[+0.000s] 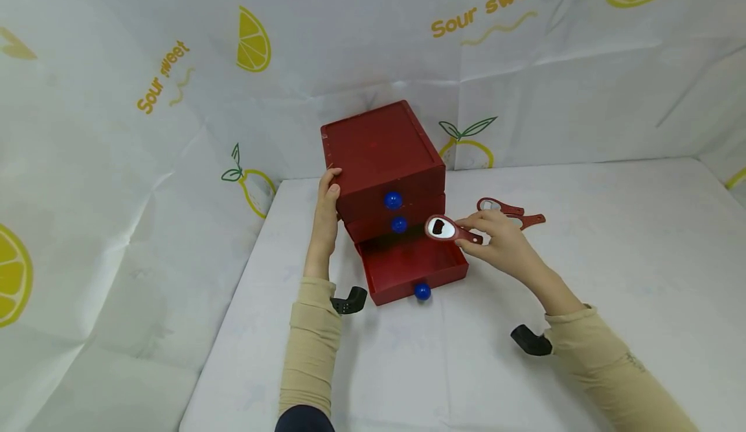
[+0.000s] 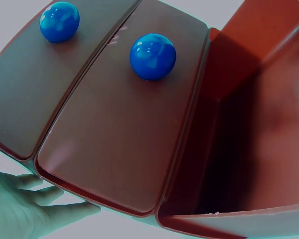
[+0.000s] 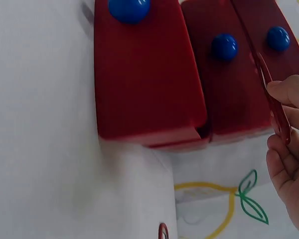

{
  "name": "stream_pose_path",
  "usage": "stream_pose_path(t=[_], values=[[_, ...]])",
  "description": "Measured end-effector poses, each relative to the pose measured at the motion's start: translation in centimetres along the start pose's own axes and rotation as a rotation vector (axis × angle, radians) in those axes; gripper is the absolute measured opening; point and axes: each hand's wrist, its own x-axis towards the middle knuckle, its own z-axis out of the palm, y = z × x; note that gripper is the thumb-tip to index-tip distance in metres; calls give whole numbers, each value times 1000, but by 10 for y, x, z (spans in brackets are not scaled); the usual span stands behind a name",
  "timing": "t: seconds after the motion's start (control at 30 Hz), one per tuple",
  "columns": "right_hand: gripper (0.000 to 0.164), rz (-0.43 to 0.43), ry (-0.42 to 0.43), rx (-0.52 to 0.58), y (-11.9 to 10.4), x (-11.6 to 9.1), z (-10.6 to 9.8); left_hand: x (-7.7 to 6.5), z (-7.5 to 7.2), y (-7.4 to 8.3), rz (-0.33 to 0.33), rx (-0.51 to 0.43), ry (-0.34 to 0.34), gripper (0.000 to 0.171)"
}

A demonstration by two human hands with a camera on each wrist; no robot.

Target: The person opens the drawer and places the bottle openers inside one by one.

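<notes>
A small red drawer cabinet (image 1: 379, 150) stands on the table, its bottom drawer (image 1: 408, 267) pulled out and no item visible inside. My left hand (image 1: 327, 215) rests against the cabinet's left side, and the left wrist view shows its fingers (image 2: 65, 211) extended along that wall. Between thumb and fingers, my right hand (image 1: 498, 241) pinches a red bottle opener (image 1: 441, 227) with a metal plate, held above the right side of the drawer. The right wrist view shows this opener (image 3: 275, 102) edge-on, close to the drawer fronts. Behind the right hand lie two more bottle openers (image 1: 531, 219), partly overlapping.
Blue ball knobs (image 1: 422, 291) stick out from the drawer fronts. White cloth covers the table (image 1: 408, 367), and a white lemon-print backdrop (image 1: 361, 43) rises behind the cabinet. A black bracket sits on each wrist, such as the right bracket (image 1: 530, 340).
</notes>
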Motion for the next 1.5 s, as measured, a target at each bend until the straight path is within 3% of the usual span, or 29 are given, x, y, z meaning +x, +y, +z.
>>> stream_pose_path(t=[0.23, 0.47, 0.77, 1.13, 1.5], values=[[31, 13, -161, 69, -10, 10, 29, 0, 0, 1, -10, 9, 11, 49], [29, 23, -296, 72, -16, 22, 52, 0, -1, 0, -7, 2, 12, 50], [28, 116, -495, 49, -17, 34, 74, -1, -2, -1, -29, 13, 10, 51], [29, 178, -638, -8, -24, 45, 92, 0, -1, -2, 1, 41, 11, 52], [28, 177, -696, -30, -24, 49, 101, 1, 0, -1, 3, 39, 12, 53]])
